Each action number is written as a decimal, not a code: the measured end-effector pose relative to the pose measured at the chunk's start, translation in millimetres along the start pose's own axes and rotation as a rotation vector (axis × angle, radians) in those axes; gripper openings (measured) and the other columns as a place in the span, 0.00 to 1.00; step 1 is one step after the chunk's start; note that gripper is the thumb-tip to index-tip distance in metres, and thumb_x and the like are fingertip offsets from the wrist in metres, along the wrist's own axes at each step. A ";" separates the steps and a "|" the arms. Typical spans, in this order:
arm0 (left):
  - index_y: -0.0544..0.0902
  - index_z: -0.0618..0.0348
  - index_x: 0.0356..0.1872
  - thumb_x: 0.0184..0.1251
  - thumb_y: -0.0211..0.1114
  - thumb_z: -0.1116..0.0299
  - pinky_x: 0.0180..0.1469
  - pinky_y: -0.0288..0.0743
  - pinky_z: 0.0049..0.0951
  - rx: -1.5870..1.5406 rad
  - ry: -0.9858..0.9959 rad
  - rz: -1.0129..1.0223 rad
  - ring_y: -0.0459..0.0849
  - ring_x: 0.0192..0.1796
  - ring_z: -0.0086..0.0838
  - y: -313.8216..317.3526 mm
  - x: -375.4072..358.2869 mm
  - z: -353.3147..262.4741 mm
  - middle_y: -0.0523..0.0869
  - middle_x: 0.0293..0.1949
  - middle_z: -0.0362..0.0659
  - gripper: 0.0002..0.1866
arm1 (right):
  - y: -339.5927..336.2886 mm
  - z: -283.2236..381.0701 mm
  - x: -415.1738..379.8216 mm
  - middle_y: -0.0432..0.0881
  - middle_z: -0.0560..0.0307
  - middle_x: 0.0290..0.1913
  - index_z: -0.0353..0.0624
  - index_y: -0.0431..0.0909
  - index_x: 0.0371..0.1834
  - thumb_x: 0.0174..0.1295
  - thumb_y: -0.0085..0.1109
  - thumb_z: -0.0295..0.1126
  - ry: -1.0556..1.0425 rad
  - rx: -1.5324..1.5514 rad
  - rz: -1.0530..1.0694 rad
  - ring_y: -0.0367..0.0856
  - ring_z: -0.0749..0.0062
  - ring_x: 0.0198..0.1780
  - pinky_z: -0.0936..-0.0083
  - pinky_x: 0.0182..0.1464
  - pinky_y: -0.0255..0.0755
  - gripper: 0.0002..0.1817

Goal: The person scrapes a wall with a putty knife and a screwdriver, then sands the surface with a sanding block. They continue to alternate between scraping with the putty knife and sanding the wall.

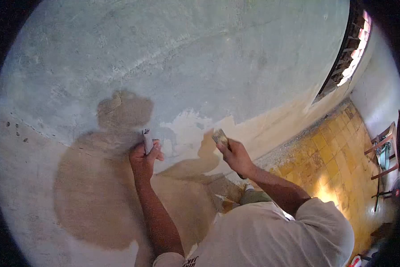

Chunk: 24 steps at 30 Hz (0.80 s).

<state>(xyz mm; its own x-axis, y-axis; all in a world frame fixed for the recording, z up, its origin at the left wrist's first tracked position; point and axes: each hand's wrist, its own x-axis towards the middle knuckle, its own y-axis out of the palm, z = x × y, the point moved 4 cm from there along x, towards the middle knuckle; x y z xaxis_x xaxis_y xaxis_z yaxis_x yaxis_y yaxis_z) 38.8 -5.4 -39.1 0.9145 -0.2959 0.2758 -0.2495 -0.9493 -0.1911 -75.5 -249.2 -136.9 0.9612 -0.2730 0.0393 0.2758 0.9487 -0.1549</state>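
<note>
My left hand [142, 163] is closed around a pale, narrow piece [148, 141] with dark marks at its upper end, held upright in front of the wall. To the right, my right hand [238, 159] grips a flat-headed hand tool [219, 137] with a stained, yellowish-grey head pointing up and left. A dark end shows below that fist. Between the hands, a whitish uneven patch [189, 122] lies on the grey-green wall [253, 66]. My shadow falls across the wall around my left hand.
Yellow floor tiles [329, 142] run along the wall's base at the right, with grit at the edge. A wooden chair [384, 143] stands by the far white wall. A barred window opening [353, 46] is at the upper right.
</note>
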 end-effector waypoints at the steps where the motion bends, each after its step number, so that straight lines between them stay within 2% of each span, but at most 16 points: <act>1: 0.81 0.68 0.35 0.58 0.64 0.73 0.26 0.76 0.25 0.003 0.003 -0.003 0.80 0.21 0.24 -0.4 1.3 -0.4 0.81 0.20 0.44 0.07 | 0.2 -4.3 -5.0 0.65 0.67 0.18 0.40 0.68 0.28 0.68 0.49 0.43 0.036 0.026 0.018 0.62 0.84 0.20 0.80 0.22 0.61 0.17; 5: 0.81 0.68 0.35 0.58 0.63 0.76 0.26 0.76 0.26 -0.005 -0.036 -0.030 0.80 0.22 0.24 -0.5 -1.2 5.7 0.81 0.21 0.44 0.06 | 4.2 8.3 25.4 0.63 0.68 0.17 0.40 0.67 0.28 0.68 0.49 0.43 0.020 -0.079 -0.010 0.61 0.86 0.20 0.81 0.22 0.60 0.17; 9: 0.81 0.69 0.36 0.58 0.63 0.78 0.27 0.77 0.28 -0.102 -0.064 -0.070 0.80 0.23 0.25 3.1 -5.8 11.8 0.82 0.23 0.44 0.06 | 1.5 25.8 19.4 0.64 0.67 0.17 0.39 0.67 0.27 0.68 0.48 0.44 0.080 0.033 0.022 0.63 0.85 0.20 0.80 0.22 0.61 0.18; 14: 0.81 0.69 0.36 0.57 0.64 0.78 0.28 0.77 0.29 -0.094 -0.078 -0.040 0.80 0.23 0.25 -5.0 -9.9 25.7 0.82 0.24 0.44 0.07 | -20.5 14.1 -13.4 0.65 0.66 0.17 0.37 0.67 0.27 0.67 0.50 0.43 0.081 -0.054 -0.037 0.63 0.83 0.21 0.78 0.22 0.62 0.19; 18: 0.81 0.69 0.36 0.56 0.65 0.77 0.28 0.78 0.29 -0.184 -0.060 0.000 0.80 0.24 0.25 -5.7 -8.3 29.1 0.82 0.24 0.43 0.07 | -4.3 17.1 2.0 0.64 0.65 0.17 0.36 0.68 0.28 0.68 0.50 0.41 0.016 -0.105 -0.057 0.61 0.82 0.21 0.77 0.22 0.62 0.18; 22: 0.81 0.69 0.36 0.55 0.66 0.77 0.28 0.78 0.28 -0.120 -0.149 -0.073 0.81 0.24 0.25 -12.6 -9.6 40.1 0.82 0.25 0.43 0.08 | 2.9 31.1 21.4 0.65 0.64 0.17 0.35 0.69 0.30 0.68 0.50 0.40 0.084 -0.022 -0.084 0.62 0.81 0.22 0.76 0.23 0.62 0.17; 24: 0.82 0.69 0.36 0.55 0.67 0.76 0.28 0.78 0.28 -0.004 -0.082 -0.095 0.81 0.24 0.25 -8.9 -11.4 27.7 0.82 0.25 0.44 0.09 | 0.8 28.5 10.2 0.66 0.63 0.17 0.34 0.70 0.30 0.68 0.50 0.40 0.103 0.027 -0.077 0.62 0.81 0.22 0.76 0.24 0.63 0.17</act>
<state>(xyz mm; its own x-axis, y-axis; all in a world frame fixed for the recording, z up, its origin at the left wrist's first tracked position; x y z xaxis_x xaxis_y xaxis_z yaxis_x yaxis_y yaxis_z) 39.4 9.3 -66.6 0.9572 -0.1947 0.2142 -0.1613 -0.9732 -0.1636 -65.4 -246.6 -108.5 0.9319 -0.3590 -0.0517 0.3503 0.9278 -0.1284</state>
